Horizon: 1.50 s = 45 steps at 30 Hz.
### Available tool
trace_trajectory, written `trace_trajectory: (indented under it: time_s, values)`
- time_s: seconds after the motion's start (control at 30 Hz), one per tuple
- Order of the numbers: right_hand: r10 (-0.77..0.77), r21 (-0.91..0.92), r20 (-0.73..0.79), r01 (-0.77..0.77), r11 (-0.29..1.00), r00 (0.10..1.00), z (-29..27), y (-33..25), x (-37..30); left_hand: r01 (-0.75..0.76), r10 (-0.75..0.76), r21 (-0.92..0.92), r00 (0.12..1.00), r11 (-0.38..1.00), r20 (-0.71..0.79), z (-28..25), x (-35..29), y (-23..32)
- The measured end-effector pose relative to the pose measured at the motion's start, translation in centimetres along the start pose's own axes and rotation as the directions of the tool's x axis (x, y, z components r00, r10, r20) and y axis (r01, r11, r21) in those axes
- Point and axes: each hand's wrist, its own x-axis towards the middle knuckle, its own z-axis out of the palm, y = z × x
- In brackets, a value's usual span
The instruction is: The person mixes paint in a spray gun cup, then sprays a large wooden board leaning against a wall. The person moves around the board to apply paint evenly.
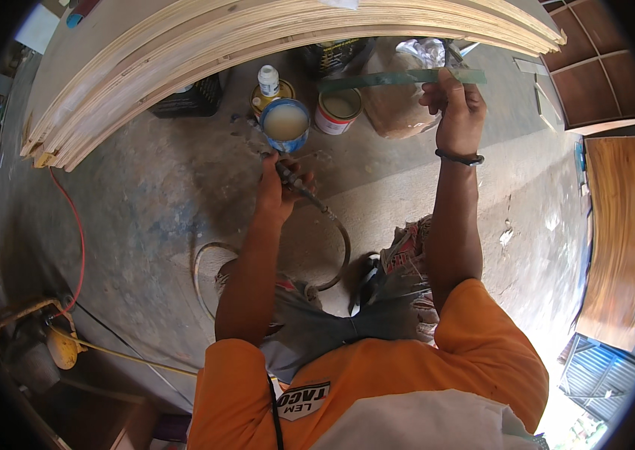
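My left hand [280, 186] is closed around the handle of a spray gun [287, 176], with an air hose [346, 240] running from it. A blue-rimmed cup [304, 140] of cream-coloured liquid appears just above the gun; how it joins the gun is hidden. My right hand [458, 112] pinches a flat green strip [392, 78] near its right end. The strip's left end lies over an open can [330, 124] with a pale band. Behind the cup are a yellow can [259, 100] and a white-capped bottle [268, 79].
Stacked plywood sheets [257, 52] span the top. Beneath them are dark containers [194, 101] and a brown plastic-wrapped bundle [400, 109]. A yellow machine [62, 349] with a red hose [77, 232] stands at left; a glossy wood panel [621, 232] is at right.
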Motion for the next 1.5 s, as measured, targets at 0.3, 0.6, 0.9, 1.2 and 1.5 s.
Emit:
trace_trajectory:
  time_s: [0.3,0.6,0.9,1.2,1.5]
  values:
    - [-0.261,-0.323,0.466,0.437,0.840,0.845,3.7,-0.8,-2.7,-0.008,0.007,0.006,0.994,1.000,0.112,0.2,0.5,-2.0]
    - [-0.242,-0.294,0.605,0.496,0.817,0.758,4.1,-0.8,-3.3,0.051,-0.061,0.089,0.992,0.995,0.111,0.6,-0.1,-2.8]
    - [-0.295,-0.291,0.554,0.514,0.807,0.778,5.0,0.7,-3.2,0.071,-0.088,0.099,0.979,0.993,0.182,-2.2,1.6,-2.3]
    - [-0.282,-0.251,0.578,0.496,0.831,0.766,5.3,1.0,-3.4,0.039,-0.055,0.096,0.984,0.995,0.168,-0.7,0.2,-2.4]
    - [-0.291,-0.276,0.554,0.502,0.820,0.780,5.1,1.3,-3.2,-0.588,0.391,0.539,0.807,0.603,0.442,-3.7,2.0,-4.1]
